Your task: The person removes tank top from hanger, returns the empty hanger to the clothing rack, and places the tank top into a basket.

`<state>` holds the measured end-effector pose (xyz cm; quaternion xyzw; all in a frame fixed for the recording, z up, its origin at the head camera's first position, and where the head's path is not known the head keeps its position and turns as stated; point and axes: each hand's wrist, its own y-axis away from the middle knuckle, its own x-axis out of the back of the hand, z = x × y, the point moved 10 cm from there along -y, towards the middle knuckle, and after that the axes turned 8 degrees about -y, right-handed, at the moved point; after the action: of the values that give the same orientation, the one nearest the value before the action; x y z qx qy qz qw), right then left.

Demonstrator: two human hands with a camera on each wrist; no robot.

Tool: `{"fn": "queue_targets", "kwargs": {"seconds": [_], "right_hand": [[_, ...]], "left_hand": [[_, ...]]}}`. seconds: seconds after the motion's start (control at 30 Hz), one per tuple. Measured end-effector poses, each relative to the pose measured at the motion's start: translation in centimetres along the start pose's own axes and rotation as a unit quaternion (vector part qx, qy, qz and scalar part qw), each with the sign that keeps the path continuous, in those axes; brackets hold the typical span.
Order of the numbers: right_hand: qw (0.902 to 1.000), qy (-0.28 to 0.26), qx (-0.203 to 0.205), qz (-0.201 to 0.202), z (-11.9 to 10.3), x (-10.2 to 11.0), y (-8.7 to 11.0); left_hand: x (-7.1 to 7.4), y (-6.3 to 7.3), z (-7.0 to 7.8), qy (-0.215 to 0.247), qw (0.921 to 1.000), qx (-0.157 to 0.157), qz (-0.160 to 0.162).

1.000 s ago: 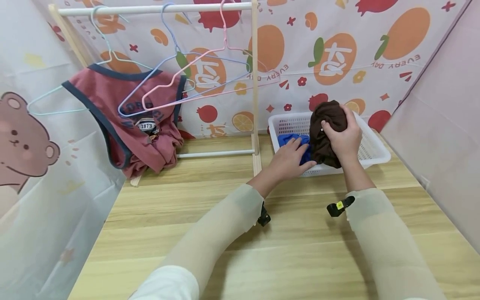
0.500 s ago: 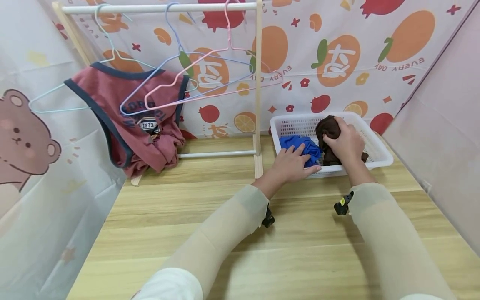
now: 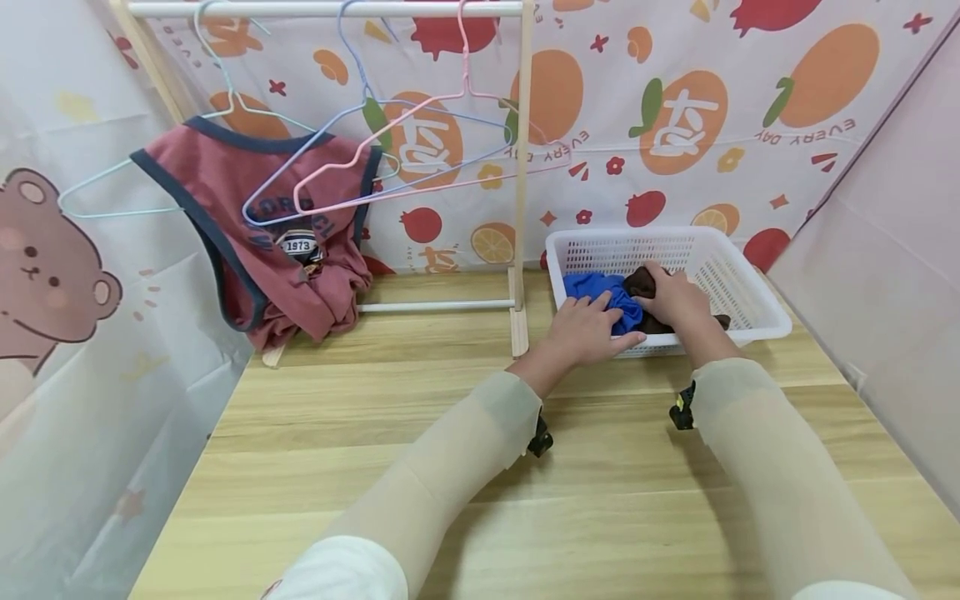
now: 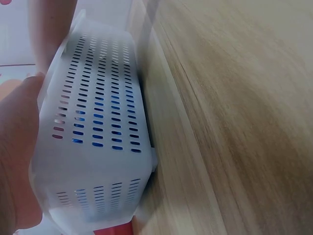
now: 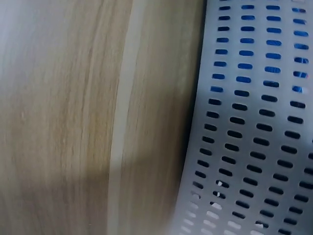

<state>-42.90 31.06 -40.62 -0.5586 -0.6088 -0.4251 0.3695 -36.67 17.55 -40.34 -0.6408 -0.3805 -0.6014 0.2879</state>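
Observation:
A white perforated basket [image 3: 738,287] holds a bunched blue cloth [image 3: 600,286] on its left side and a dark brown cloth [image 3: 640,284] beside it. My left hand [image 3: 583,329] lies over the near rim, its fingers extended onto the blue cloth. With thumb and fingers, my right hand [image 3: 678,302] grips the brown cloth low in the basket, and the hand covers part of it. In the left wrist view, part of my left hand [image 4: 17,156] shows at the basket's rim [image 4: 49,93]. The right wrist view shows only the basket's side [image 5: 254,127] and tabletop.
Left of the basket stands a wooden clothes rack [image 3: 520,208]. A pink sleeveless top [image 3: 300,217] hangs there on a mint hanger [image 3: 112,213], its lower part bunched on the wooden table [image 3: 360,417]. Blue [image 3: 318,133] and pink hangers [image 3: 382,129] hang alongside. A printed curtain [image 3: 600,192] is behind.
My right hand has lowered the brown cloth into the basket and shifted left towards the blue cloth. The left hand has stayed by the blue cloth. The head view has shifted slightly.

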Motion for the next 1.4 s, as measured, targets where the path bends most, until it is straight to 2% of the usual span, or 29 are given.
{"fn": "queue_targets", "kwargs": {"seconds": [0.17,0.4,0.53,0.67,0.77,0.9,1.03,1.4], "right_hand": [[0.9974,-0.011,-0.027,-0.066,-0.6,-1.9,0.1],[0.9919,-0.048,-0.049,-0.107,-1.6,-3.1,-0.2],[0.9885,-0.068,-0.030,-0.132,-2.3,-3.4,-0.2],[0.9875,-0.056,-0.007,-0.148,-2.8,-3.5,0.3],[0.9878,-0.035,-0.005,-0.152,-3.0,-3.6,0.5],[0.9887,-0.023,-0.029,-0.145,-3.2,-3.8,0.6],[0.9896,-0.028,-0.054,-0.131,-3.3,-3.8,0.8],[0.9906,-0.040,-0.061,-0.116,-3.3,-3.9,0.7]], "left_hand": [[-0.3,0.0,0.1,0.007,0.9999,0.005,-0.010],[-0.1,-0.2,0.0,0.002,0.9999,0.013,0.003],[0.0,-0.2,0.0,-0.008,0.9999,0.014,0.004],[0.0,-0.1,0.1,-0.010,0.9999,0.013,0.006],[0.1,0.0,0.1,-0.009,0.9998,0.012,0.012],[0.2,-0.1,0.0,-0.002,0.9998,0.014,0.015],[0.1,-0.2,0.0,-0.003,0.9998,0.014,0.012],[0.1,-0.1,0.0,0.003,0.9999,0.014,0.009]]}}
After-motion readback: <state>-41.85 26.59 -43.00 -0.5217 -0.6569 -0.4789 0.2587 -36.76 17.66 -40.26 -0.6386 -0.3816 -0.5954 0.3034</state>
